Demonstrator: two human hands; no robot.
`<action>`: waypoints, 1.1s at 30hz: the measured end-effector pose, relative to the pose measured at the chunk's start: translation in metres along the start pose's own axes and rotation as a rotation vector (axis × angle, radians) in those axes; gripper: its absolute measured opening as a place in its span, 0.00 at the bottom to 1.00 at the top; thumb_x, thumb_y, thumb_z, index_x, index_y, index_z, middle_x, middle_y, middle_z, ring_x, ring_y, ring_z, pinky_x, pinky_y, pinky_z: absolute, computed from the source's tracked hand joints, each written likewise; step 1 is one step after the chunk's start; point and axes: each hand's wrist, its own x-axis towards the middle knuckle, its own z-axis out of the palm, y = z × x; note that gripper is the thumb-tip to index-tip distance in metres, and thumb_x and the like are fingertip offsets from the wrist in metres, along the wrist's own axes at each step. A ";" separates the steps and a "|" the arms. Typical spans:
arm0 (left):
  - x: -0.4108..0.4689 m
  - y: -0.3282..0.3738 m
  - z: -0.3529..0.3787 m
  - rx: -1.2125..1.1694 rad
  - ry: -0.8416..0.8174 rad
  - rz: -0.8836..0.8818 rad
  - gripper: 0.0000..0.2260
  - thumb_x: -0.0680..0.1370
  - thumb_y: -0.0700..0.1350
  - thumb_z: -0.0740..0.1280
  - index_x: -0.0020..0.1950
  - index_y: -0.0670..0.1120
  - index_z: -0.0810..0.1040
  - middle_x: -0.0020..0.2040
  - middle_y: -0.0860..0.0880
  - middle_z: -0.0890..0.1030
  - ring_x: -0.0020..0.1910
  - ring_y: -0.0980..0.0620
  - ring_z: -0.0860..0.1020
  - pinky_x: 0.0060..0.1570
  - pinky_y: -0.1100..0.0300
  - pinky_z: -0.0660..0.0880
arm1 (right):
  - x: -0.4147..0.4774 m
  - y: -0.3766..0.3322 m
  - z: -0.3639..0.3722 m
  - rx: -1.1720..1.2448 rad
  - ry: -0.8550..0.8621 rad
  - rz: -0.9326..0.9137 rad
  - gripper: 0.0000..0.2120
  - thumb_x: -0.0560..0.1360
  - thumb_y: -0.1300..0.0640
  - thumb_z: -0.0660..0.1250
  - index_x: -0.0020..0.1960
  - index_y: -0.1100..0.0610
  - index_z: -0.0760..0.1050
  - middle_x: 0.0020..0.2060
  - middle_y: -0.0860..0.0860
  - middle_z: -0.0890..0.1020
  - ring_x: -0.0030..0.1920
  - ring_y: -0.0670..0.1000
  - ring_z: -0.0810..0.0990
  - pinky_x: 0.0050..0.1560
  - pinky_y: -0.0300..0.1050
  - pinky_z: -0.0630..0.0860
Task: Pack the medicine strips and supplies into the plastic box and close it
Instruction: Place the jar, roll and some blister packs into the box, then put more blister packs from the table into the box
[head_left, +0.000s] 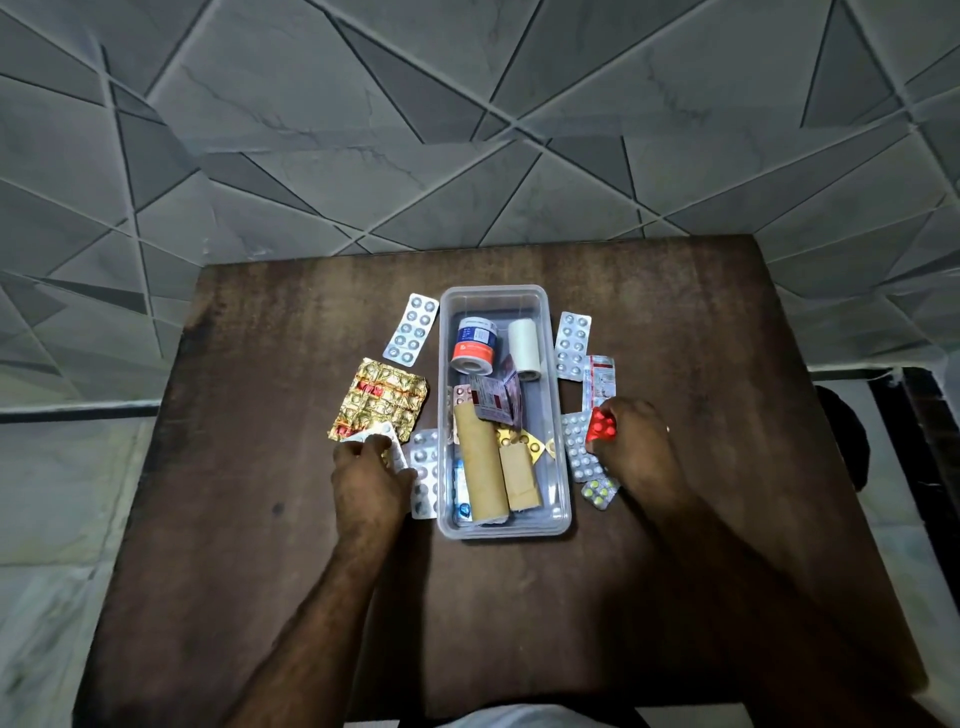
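With the box (556, 415) open at table centre, the right hand (631, 441) pinching a red strip (601, 425) at its 3 o'clock should lay it flat inside, while the left hand (371, 475) grips a white strip (396, 453) at 9 o'clock.

One clear plastic box (556, 415), two brown rolls (480, 467), one white tape roll (524, 343), one jar (474, 345), two hands (371, 483).

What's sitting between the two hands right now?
In the head view, the open plastic box lies between the left hand and right hand, plus silver pill strips.
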 end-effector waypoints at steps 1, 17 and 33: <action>0.000 -0.002 0.001 -0.020 0.011 -0.008 0.20 0.69 0.42 0.76 0.59 0.44 0.79 0.62 0.38 0.70 0.53 0.38 0.77 0.59 0.51 0.75 | 0.001 0.001 0.001 -0.004 -0.003 0.003 0.20 0.66 0.58 0.74 0.56 0.58 0.77 0.51 0.57 0.80 0.53 0.58 0.77 0.54 0.49 0.73; 0.010 -0.010 -0.002 -0.078 0.097 -0.132 0.34 0.65 0.47 0.80 0.68 0.43 0.70 0.60 0.34 0.75 0.59 0.33 0.74 0.59 0.45 0.72 | 0.002 0.003 0.005 -0.083 -0.015 -0.038 0.21 0.66 0.58 0.74 0.58 0.58 0.76 0.52 0.58 0.80 0.52 0.60 0.79 0.55 0.51 0.76; 0.011 -0.015 -0.019 -0.180 0.109 -0.214 0.18 0.69 0.40 0.74 0.58 0.45 0.79 0.52 0.39 0.83 0.50 0.39 0.80 0.50 0.54 0.76 | -0.002 -0.001 -0.005 0.243 0.072 0.091 0.17 0.66 0.67 0.72 0.53 0.56 0.80 0.47 0.52 0.82 0.47 0.52 0.80 0.44 0.41 0.71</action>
